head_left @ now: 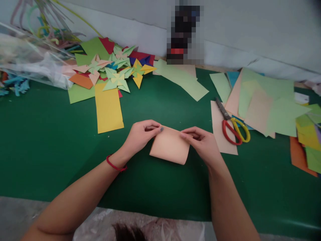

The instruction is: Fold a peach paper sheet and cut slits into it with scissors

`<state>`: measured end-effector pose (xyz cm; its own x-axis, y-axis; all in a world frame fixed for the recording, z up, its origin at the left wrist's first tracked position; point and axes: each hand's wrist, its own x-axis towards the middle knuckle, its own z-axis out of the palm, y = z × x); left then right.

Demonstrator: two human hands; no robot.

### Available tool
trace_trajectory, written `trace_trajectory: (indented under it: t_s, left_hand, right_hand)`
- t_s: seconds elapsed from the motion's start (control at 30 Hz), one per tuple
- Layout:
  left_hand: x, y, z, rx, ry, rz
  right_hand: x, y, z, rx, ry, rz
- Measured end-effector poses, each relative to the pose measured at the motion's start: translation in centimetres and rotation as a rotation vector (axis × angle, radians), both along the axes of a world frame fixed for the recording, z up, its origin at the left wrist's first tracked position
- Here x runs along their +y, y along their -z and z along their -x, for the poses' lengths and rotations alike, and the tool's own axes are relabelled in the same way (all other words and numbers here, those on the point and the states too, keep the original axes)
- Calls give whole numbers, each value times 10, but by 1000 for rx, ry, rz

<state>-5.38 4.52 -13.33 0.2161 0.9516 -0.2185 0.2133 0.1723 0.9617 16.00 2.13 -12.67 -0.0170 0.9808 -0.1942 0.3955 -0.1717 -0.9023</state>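
A peach-coloured sheet of paper (170,147) is bent over on itself, and both hands hold it above the green table. My left hand (145,134) pinches its upper left corner between thumb and fingers. At the upper right corner, my right hand (200,142) has the paper in a similar pinch. The lower right edge of the paper curves in a soft, uncreased bend. Right of my right hand lie scissors (232,125) with one red and one yellow handle, partly on a pale pink paper strip (218,130).
Folded paper stars (117,78) and coloured sheets are heaped at the back left, with a yellow strip (109,110) in front. Pale green sheets (286,113) are stacked at right. A clear plastic bag (50,63) stands far left. The green table (75,134) meets a white wall.
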Motion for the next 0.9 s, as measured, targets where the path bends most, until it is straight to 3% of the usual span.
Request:
trace_trajectory:
  t_s: [0.9]
  left_hand:
    - [0,-3,1,12,29,-15]
  right_hand:
    - [0,1,-1,38,7,25]
